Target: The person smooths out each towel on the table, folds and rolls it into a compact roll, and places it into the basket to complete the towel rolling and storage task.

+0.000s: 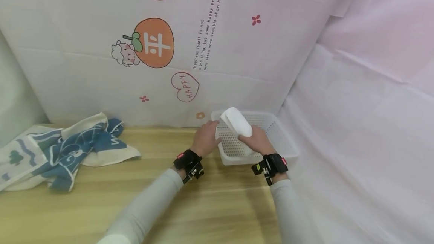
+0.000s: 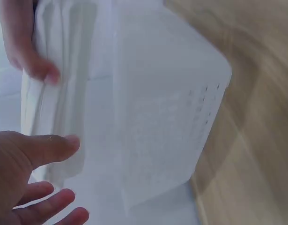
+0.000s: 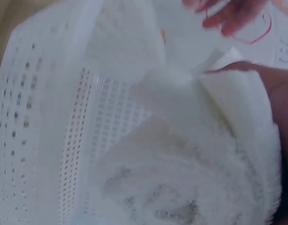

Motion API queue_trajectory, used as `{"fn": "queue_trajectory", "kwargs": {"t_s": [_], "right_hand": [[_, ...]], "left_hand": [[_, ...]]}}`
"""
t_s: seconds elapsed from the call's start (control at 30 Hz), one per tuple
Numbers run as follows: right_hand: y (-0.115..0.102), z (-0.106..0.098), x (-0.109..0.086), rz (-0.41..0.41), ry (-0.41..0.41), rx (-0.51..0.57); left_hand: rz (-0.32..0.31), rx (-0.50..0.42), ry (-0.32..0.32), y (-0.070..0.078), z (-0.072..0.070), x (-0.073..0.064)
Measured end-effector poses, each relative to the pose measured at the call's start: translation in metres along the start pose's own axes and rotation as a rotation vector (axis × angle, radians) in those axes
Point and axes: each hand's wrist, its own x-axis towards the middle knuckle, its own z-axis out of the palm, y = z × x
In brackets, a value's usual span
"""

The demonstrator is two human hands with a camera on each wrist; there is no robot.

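A folded white towel [image 1: 239,121] is tilted above a white perforated plastic basket [image 1: 288,144]. My right hand [image 1: 257,140] grips its lower end, with the thumb lying across the folds. In the right wrist view the towel's fuzzy, layered end [image 3: 181,178] hangs over the basket's grid. My left hand [image 1: 205,138] is at the basket's left side, apart from the towel in the head view. In the left wrist view its fingers are spread and its thumb overlaps the towel's edge. The palm side of my right hand is hidden.
A crumpled blue-and-white patterned towel [image 1: 81,146] lies at the left of the wooden tabletop [image 1: 203,206]. A printed white cloth [image 1: 230,48] hangs behind the basket. White sheeting [image 1: 359,131] stands close along the right side.
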Motion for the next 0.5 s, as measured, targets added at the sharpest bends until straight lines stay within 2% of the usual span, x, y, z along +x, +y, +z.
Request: {"fn": "queue_trajectory", "kwargs": {"t_s": [0.1,0.23,0.33,0.5], "right_hand": [[0.007,-0.001,0.016,0.019,-0.028,0.002],[0.014,0.002,0.035,0.07,-0.091,0.022],[0.019,0.004,0.049,0.154,-0.149,0.02],[0.032,0.014,0.07,0.308,-0.242,-0.1]], "left_hand": [[0.002,0.019,-0.05,-0.003,0.009,-0.006],[0.058,0.012,-0.151,-0.007,0.02,-0.011],[0.088,-0.007,-0.212,-0.01,0.024,-0.014],[0.192,0.011,-0.246,-0.016,0.03,-0.014]]}}
